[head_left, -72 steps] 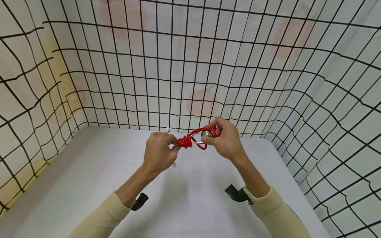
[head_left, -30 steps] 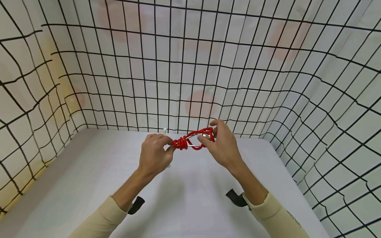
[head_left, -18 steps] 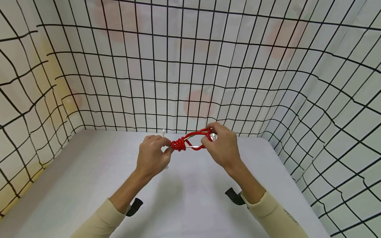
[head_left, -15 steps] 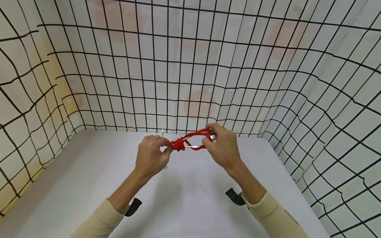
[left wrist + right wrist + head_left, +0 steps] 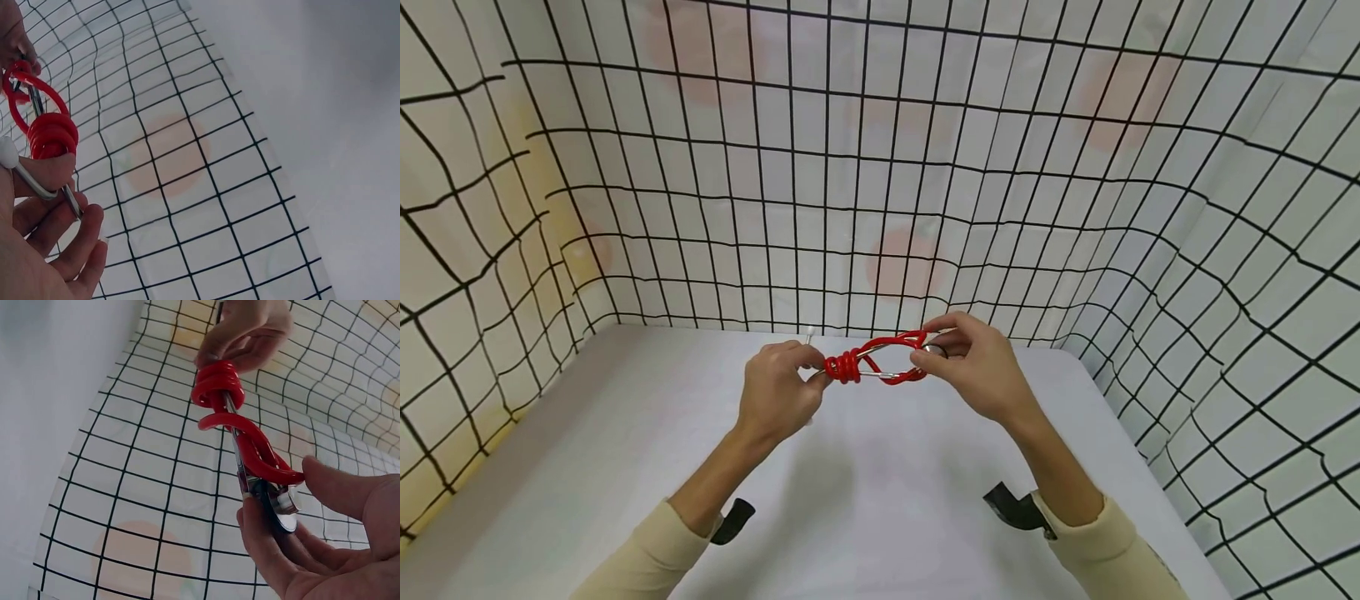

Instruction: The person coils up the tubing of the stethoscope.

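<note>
A stethoscope with red tubing is held in the air between both hands, its tubing wound in tight coils round the metal ear tubes. My left hand pinches the ear tubes at the left end, beside the coils. One white ear tip pokes out past the left thumb in the left wrist view. At the other end, my right hand holds the red loop and the round metal chest piece. In the right wrist view its thumb touches the loop and its fingers lie under the chest piece, partly hiding it.
A white table lies below the hands. Black wire mesh stands along its back and both sides, in front of pale sheeting with faint orange patches. Black straps stick out from the cuffs.
Both hands have shifted slightly left with the stethoscope. The chest piece, earlier facing up between right thumb and fingers, is now mostly hidden; the right hand has re-gripped and turned outward.
</note>
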`<action>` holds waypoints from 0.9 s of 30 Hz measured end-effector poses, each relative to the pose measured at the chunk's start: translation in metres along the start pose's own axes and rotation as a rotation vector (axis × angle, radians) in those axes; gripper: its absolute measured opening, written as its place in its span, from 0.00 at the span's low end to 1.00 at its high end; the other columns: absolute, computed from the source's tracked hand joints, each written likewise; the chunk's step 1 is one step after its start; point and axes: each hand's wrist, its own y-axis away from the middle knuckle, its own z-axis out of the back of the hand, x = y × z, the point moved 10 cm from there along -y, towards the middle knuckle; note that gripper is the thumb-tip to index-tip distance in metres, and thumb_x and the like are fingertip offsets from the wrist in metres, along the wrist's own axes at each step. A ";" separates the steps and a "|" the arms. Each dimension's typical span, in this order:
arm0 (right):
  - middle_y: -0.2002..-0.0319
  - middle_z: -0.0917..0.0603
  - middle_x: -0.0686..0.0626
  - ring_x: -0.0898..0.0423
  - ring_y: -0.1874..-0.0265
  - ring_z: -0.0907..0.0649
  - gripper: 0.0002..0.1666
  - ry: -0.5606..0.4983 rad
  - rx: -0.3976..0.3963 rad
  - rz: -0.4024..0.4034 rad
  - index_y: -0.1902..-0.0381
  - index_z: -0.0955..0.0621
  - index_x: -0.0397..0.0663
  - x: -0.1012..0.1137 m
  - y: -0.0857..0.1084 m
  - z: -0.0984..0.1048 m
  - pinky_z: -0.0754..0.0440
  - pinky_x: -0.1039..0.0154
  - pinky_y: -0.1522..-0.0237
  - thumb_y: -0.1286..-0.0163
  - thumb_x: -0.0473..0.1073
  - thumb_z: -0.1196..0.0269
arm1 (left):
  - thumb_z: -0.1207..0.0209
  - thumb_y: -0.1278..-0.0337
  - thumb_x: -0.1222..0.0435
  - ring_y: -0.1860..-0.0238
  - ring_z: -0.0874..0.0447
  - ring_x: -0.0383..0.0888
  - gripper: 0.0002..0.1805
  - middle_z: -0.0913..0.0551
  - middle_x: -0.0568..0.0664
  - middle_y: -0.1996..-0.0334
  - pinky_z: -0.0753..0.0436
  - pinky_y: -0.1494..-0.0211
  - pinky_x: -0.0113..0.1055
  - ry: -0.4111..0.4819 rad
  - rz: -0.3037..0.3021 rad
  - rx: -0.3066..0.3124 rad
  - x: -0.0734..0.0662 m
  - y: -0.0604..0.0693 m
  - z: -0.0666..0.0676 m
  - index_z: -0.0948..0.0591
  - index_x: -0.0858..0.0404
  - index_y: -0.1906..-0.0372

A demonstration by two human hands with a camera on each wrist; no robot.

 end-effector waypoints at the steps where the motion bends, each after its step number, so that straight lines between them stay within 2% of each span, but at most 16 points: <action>1: 0.59 0.12 0.48 0.53 0.58 0.13 0.22 -0.013 0.006 0.000 0.47 0.20 0.48 0.000 0.000 0.000 0.16 0.56 0.54 0.36 0.48 0.28 | 0.31 0.53 0.72 0.69 0.15 0.49 0.03 0.12 0.50 0.75 0.17 0.62 0.46 -0.002 0.001 0.001 0.001 0.000 0.000 0.10 0.63 0.73; 4: 0.59 0.12 0.47 0.53 0.59 0.13 0.20 -0.035 0.043 -0.015 0.49 0.20 0.44 -0.005 -0.002 -0.002 0.17 0.55 0.51 0.34 0.46 0.29 | 0.32 0.51 0.72 0.69 0.15 0.49 0.02 0.11 0.50 0.75 0.17 0.64 0.46 -0.011 0.002 -0.001 0.003 0.000 0.000 0.10 0.63 0.73; 9: 0.60 0.12 0.47 0.52 0.58 0.14 0.15 -0.024 0.134 -0.067 0.50 0.17 0.44 -0.019 -0.005 -0.013 0.18 0.53 0.49 0.31 0.44 0.32 | 0.32 0.52 0.73 0.70 0.14 0.50 0.03 0.12 0.51 0.76 0.17 0.65 0.45 -0.019 -0.010 0.009 0.003 0.002 -0.001 0.11 0.64 0.74; 15: 0.63 0.14 0.45 0.48 0.59 0.18 0.09 -0.085 0.198 -0.078 0.55 0.14 0.42 -0.032 -0.008 -0.027 0.20 0.58 0.55 0.30 0.40 0.34 | 0.31 0.54 0.74 0.71 0.14 0.51 0.03 0.12 0.51 0.76 0.16 0.64 0.45 -0.043 -0.018 0.032 0.004 0.005 -0.003 0.11 0.65 0.75; 20: 0.66 0.17 0.45 0.50 0.62 0.22 0.09 -0.098 0.179 -0.116 0.57 0.15 0.37 -0.047 -0.009 -0.035 0.23 0.60 0.60 0.30 0.38 0.34 | 0.32 0.52 0.75 0.71 0.14 0.48 0.03 0.13 0.51 0.75 0.16 0.65 0.41 -0.053 0.007 0.090 0.009 0.007 -0.013 0.12 0.65 0.75; 27: 0.67 0.15 0.47 0.52 0.65 0.21 0.07 -0.099 0.069 -0.218 0.59 0.15 0.38 -0.083 -0.010 -0.046 0.25 0.61 0.63 0.31 0.37 0.34 | 0.29 0.49 0.71 0.68 0.16 0.46 0.03 0.13 0.49 0.71 0.17 0.64 0.37 -0.060 0.138 0.246 0.025 0.020 -0.039 0.13 0.63 0.70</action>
